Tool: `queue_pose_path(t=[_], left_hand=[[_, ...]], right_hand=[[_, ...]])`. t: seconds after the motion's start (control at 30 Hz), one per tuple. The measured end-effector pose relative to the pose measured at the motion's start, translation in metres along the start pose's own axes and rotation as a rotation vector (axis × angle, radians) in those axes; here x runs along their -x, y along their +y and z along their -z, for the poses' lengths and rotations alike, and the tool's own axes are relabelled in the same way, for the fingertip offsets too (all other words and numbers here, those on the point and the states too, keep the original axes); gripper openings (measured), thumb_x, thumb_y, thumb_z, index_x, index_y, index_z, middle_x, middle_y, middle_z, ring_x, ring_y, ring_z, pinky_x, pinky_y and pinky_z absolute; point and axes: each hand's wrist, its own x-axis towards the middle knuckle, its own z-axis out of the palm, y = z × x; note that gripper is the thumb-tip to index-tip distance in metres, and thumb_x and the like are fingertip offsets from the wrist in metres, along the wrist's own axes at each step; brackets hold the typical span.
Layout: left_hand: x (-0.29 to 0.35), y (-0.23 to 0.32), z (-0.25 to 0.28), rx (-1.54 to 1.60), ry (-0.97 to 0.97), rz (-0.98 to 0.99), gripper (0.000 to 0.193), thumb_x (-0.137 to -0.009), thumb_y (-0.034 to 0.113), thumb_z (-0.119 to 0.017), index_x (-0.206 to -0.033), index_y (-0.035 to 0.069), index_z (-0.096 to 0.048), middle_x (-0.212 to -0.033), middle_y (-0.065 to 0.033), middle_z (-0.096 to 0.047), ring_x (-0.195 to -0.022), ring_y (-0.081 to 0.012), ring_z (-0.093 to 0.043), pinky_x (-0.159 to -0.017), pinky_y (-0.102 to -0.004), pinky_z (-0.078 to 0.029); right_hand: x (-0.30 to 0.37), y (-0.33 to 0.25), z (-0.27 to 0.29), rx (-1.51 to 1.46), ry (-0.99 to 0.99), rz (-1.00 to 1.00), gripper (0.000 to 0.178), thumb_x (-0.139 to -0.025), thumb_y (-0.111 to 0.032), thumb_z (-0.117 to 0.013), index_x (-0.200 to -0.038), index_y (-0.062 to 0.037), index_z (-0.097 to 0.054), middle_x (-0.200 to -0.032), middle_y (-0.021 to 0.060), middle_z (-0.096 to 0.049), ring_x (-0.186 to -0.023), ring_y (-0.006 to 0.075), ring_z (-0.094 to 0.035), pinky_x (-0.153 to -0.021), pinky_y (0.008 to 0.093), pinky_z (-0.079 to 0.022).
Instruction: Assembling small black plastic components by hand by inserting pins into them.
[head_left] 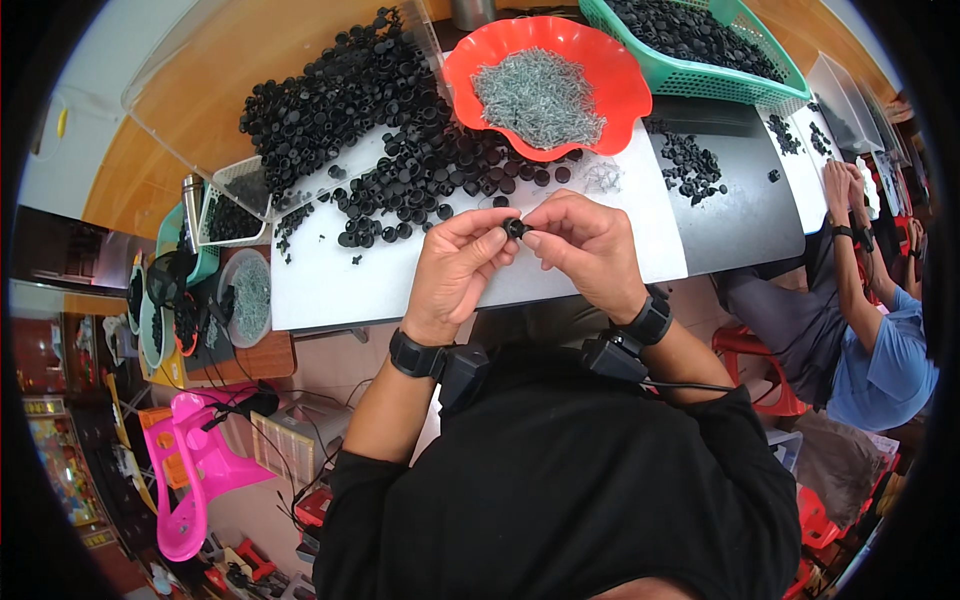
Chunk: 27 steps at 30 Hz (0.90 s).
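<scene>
Over the front edge of the white work surface, my two hands meet at one small round black plastic part [515, 228]. My left hand [455, 265] pinches it from the left between thumb and forefinger. From the right, the thumb and forefinger of my right hand [592, 243] close on its other side, so the fingertips cover some of it. Just beyond them lies a loose spread of similar black caps [400, 190], running back into a big heap [335, 100]. A red scalloped bowl [636, 100] full of small silvery screws or pins [540, 95] stands behind my right hand.
A green basket [690, 82] of black parts is at the back right. Small black pieces [690, 165] lie on a dark mat [745, 225]. A clear bin wall [190, 130] leans at left, near a tub of metal pieces [248, 290]. Another person [870, 350] works at far right.
</scene>
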Motion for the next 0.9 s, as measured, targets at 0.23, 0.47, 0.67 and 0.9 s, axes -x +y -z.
queue_pose_path(t=[0.23,0.47,0.67,0.9], left_hand=[[-0.0008,-0.0011,-0.0005,-0.01,-0.002,-0.011,0.024,-0.086,-0.001,-0.059,-0.109,-0.005,-0.061,-0.091,-0.0103,-0.065,-0.077,-0.0135,-0.06,-0.073,-0.0249,-0.05],[0.0012,-0.001,-0.0016,-0.005,0.015,-0.022,0.023,-0.085,-0.002,-0.059,-0.108,-0.005,-0.061,-0.091,-0.0105,-0.065,-0.077,-0.0135,-0.06,-0.072,-0.0244,-0.05],[0.0003,-0.0032,-0.0017,-0.021,0.005,-0.031,0.023,-0.085,-0.002,-0.059,-0.108,-0.005,-0.061,-0.09,-0.0099,-0.065,-0.076,-0.0122,-0.06,-0.071,-0.0234,-0.049],[0.001,-0.0043,-0.0051,-0.096,0.007,-0.074,0.022,-0.085,-0.004,-0.058,-0.106,-0.005,-0.063,-0.087,-0.0081,-0.063,-0.074,-0.0115,-0.059,-0.07,-0.0224,-0.049]], right_hand=[[-0.0011,0.0005,-0.0007,-0.016,-0.006,-0.005,0.01,-0.077,0.004,-0.064,-0.087,0.0047,-0.063,-0.08,0.0029,-0.057,-0.062,0.0056,-0.055,-0.054,0.0188,-0.046],[-0.0008,0.0002,-0.0006,-0.008,-0.013,-0.002,0.011,-0.078,0.003,-0.064,-0.088,0.0047,-0.063,-0.082,0.0033,-0.058,-0.063,0.0059,-0.056,-0.053,0.0189,-0.046],[0.0006,0.0002,-0.0015,-0.12,0.008,-0.086,0.008,-0.077,0.004,-0.065,-0.085,0.0032,-0.063,-0.076,0.0026,-0.06,-0.062,0.0058,-0.057,-0.052,0.0189,-0.047],[-0.0018,0.0022,0.0038,-0.027,-0.028,-0.055,0.005,-0.077,0.005,-0.065,-0.08,0.0027,-0.062,-0.072,0.0023,-0.061,-0.06,0.0062,-0.057,-0.051,0.0191,-0.048]])
